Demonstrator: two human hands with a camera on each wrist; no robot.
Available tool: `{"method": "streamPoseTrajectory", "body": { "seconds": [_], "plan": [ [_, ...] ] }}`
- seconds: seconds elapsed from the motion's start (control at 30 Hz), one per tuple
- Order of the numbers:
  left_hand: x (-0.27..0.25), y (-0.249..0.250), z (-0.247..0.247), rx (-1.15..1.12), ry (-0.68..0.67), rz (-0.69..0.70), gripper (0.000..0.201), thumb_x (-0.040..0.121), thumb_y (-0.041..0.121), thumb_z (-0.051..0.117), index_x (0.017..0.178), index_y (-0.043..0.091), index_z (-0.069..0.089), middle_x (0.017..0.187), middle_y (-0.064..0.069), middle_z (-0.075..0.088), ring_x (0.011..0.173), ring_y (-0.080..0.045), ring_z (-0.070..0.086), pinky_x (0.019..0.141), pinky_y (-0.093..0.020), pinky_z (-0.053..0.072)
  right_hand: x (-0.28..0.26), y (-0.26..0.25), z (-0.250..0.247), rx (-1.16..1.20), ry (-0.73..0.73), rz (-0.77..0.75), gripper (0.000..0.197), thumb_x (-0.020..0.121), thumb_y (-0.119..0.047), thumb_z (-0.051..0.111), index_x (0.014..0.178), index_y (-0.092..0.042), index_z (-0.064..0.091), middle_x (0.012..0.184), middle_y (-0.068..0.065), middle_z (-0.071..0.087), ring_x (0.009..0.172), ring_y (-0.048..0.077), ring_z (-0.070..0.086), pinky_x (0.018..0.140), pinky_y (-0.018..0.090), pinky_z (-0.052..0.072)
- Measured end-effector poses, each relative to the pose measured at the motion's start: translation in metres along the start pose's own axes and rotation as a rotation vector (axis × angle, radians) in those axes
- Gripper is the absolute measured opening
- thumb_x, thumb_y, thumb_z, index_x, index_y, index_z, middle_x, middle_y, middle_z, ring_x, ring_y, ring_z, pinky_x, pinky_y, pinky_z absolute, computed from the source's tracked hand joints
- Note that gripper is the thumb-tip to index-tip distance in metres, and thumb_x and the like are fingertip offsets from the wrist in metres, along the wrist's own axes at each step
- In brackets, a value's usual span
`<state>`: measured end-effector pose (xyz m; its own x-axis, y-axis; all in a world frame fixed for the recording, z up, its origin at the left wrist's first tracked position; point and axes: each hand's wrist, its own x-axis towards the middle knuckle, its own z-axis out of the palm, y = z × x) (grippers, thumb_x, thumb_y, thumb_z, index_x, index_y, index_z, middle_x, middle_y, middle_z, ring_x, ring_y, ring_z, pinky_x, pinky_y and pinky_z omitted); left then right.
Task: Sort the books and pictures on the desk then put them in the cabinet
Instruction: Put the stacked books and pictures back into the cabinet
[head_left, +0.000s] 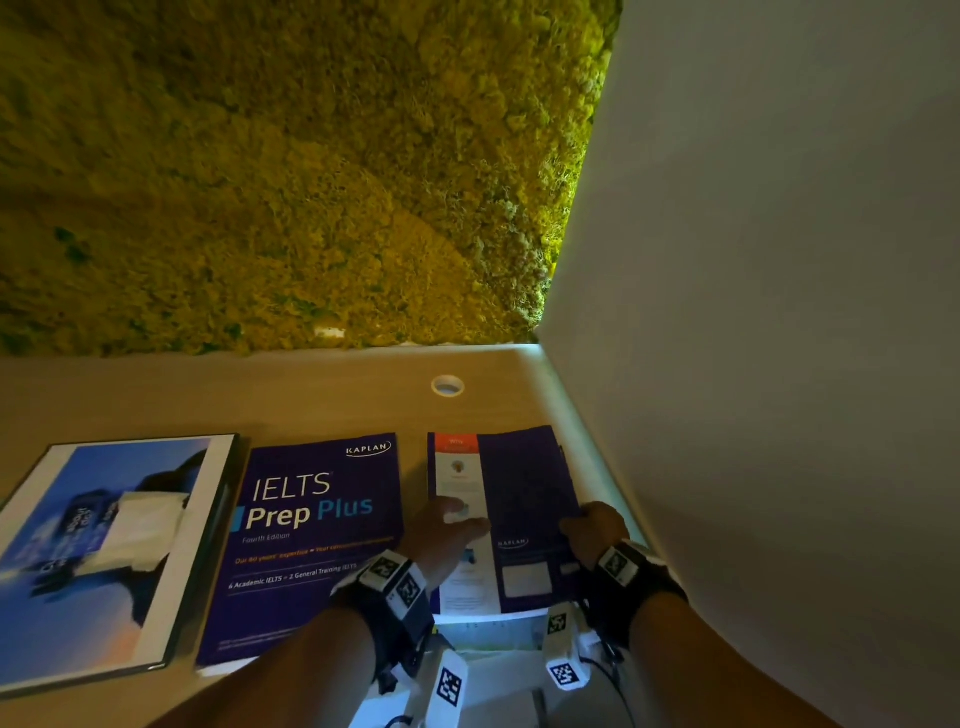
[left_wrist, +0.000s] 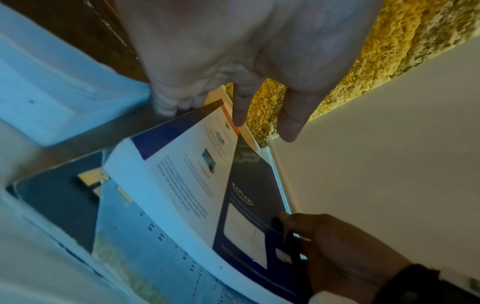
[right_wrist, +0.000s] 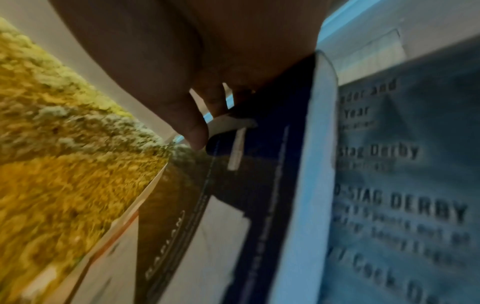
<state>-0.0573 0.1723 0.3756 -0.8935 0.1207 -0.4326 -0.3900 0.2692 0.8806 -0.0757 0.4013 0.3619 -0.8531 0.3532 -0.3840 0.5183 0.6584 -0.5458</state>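
Purple back-cover book (head_left: 524, 514) held right of the IELTS book (head_left: 311, 535).
Right hand (head_left: 592, 530) grip pinches its edge; left hand (head_left: 447, 530) lies flat on it, fingers straight.

**Readable text, three views**

Purple book (head_left: 311, 540), front cover: "KAPLAN" top right, "IELTS Prep Plus", "Fourth Edition". Lower line partly legible: "6 Academic IELTS – 2 General Training IELTS". Orange line above it too blurred.

Second book (head_left: 511, 514), back cover up: "KAPLAN" logo mid-cover, also visible in left wrist view (left_wrist: 242, 193). Small print unreadable.

Printed sheet (right_wrist: 405, 185) in right wrist view: "Year", "Stag Derby", "STAG DERBY"; rest smeared.

Framed picture (head_left: 104, 551): lettering present, not legible.

Wrist bands (head_left: 397, 582): square black-and-white marker codes, no text.
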Motion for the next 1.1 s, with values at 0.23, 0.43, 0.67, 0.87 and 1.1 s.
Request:
{"method": "streamPoseTrajectory", "body": {
  "seconds": [0.23,0.43,0.67,0.87,1.1],
  "plan": [
    [-0.002,-0.002,0.002,-0.085,-0.024,-0.01,0.061,0.091,0.034,0.069,0.144,0.016,0.044,0.154,-0.01,0.039,0.136,-0.029,0.044,0.095,-0.034,0.039,-0.018,-0.003,-0.005,0.006,-0.024,-0.029,0.024,0.092,-0.017,0.062,0.099,0.005,0.07,0.073,0.004,0.058,0.055,0.012,0.05,0.044,0.021,0.038],
    [-0.009,0.004,0.002,0.132,0.018,0.061,0.075,0.088,0.055,0.063,0.15,0.019,0.04,0.157,-0.01,0.033,0.131,-0.027,0.047,0.104,-0.037,0.043,-0.051,-0.039,-0.027,0.336,0.025,-0.336,0.023,0.079,-0.006,0.074,0.068,-0.027,0.077,0.075,0.003,0.077,0.078,0.031,0.075,0.077,0.051,0.061],
    [-0.036,0.05,-0.052,-0.519,-0.126,0.034,0.065,0.08,0.077,0.058,0.118,0.027,0.07,0.111,-0.005,0.073,0.106,-0.029,0.068,0.099,-0.051,0.052,-0.118,-0.121,0.002,0.423,-0.117,-0.716,0.019,0.08,-0.036,0.074,0.1,-0.035,0.072,0.094,-0.011,0.075,0.083,0.002,0.071,0.077,0.03,0.058],
    [-0.065,0.006,-0.132,-0.696,-0.05,-0.07,0.042,0.082,0.026,0.07,0.117,0.003,0.068,0.111,-0.028,0.07,0.086,-0.039,0.07,0.084,-0.055,0.056,-0.112,-0.134,0.061,0.205,-0.214,-0.768,0.017,0.095,-0.029,0.066,0.11,-0.026,0.073,0.099,-0.008,0.073,0.092,0.003,0.068,0.081,0.028,0.052],
    [-0.062,-0.055,-0.192,-0.582,0.076,-0.097,0.081,0.058,0.033,0.089,0.13,0.015,0.058,0.117,-0.021,0.071,0.11,-0.044,0.066,0.102,-0.062,0.045,-0.083,-0.108,0.109,0.23,-0.368,-0.449,0.061,0.086,-0.057,0.067,0.139,-0.027,0.056,0.128,-0.006,0.067,0.119,0.021,0.063,0.098,0.035,0.05]
  ]
}}
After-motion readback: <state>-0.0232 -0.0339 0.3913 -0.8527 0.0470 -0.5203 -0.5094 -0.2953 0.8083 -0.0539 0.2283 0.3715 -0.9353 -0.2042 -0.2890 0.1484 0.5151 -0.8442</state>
